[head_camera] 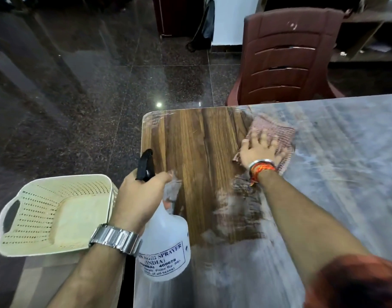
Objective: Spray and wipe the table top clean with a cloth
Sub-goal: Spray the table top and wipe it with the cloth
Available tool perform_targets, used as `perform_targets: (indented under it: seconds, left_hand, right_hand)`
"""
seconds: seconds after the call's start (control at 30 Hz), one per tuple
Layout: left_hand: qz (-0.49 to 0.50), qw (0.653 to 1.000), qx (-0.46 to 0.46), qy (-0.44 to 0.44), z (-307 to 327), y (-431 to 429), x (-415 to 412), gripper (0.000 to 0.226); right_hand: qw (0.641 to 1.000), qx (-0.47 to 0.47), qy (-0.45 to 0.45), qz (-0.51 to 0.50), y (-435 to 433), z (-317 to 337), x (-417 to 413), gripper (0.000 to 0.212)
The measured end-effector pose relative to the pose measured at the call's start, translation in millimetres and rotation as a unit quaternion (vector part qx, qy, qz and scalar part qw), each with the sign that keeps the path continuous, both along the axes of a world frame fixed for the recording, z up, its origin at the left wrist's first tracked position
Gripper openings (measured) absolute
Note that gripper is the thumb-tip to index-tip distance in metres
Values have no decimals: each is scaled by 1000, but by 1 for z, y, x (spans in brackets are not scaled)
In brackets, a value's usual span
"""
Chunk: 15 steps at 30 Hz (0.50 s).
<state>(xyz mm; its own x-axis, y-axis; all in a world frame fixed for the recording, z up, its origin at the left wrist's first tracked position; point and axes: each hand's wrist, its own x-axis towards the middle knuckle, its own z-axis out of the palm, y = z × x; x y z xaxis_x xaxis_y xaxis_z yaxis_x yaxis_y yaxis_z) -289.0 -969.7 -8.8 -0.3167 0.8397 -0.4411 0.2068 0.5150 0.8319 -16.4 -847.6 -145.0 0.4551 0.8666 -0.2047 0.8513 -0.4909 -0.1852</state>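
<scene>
Right hand (pixel 260 152) flat on the cloth (pixel 271 132), fingers spread wide, pressing it onto the table (pixel 197 156) near the far edge. Steel bangle and orange threads (pixel 262 168) at that wrist. Cloth pinkish, checked, crumpled, sitting right where bare wood grain meets the pale, streaky film covering the table's right side. More whitish smears nearer on the table, under the right forearm.

Left hand (pixel 139 196) wrapped around the neck of the bottle (pixel 166 243), fist closed on it, held over the table's left edge. Black nozzle (pixel 145 165) poking up past the knuckles, tilted toward the far left corner. Bottle clear, white label with dark print. Metal watch (pixel 115 238) on that wrist.

Left of the table, just beside the left hand: cream perforated basket (pixel 35 221). Beyond the table's far edge: brown plastic chair (pixel 286 58) on dark, glossy floor (pixel 90 85).
</scene>
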Motion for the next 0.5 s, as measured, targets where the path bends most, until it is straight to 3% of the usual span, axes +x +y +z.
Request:
perform_targets:
  seconds: [0.1,0.2,0.27,0.3,0.37,0.43,0.5]
  left_hand:
    - [7,1000,5,9,2,-11,3,39]
    - [26,1000,8,12,7,-18,10,28]
    - [32,999,2,14,11,-26,12,27]
    - [25,1000,3,17,12,-30,12,28]
    - [4,1000,9,13,16,-40,11,32]
    - [-13,1000,11,2,15,-52,7,34]
    - [-27,999,17,6,14,-66,2,40]
  right_hand:
    - [978,37,-3,204,-32,10,-98,59]
    - [886,74,15,458,-82,14,-191,46]
    - [841,84,67,530,-112,12,-200,34]
    - [829,87,63,549,-115,13,-189,41]
    - [859,107,-5,501,-110,9,-138,50]
    - [944,92,-34,314,-101,6,-66,56]
    - [991,32,-20,128,-102,6,-2,57]
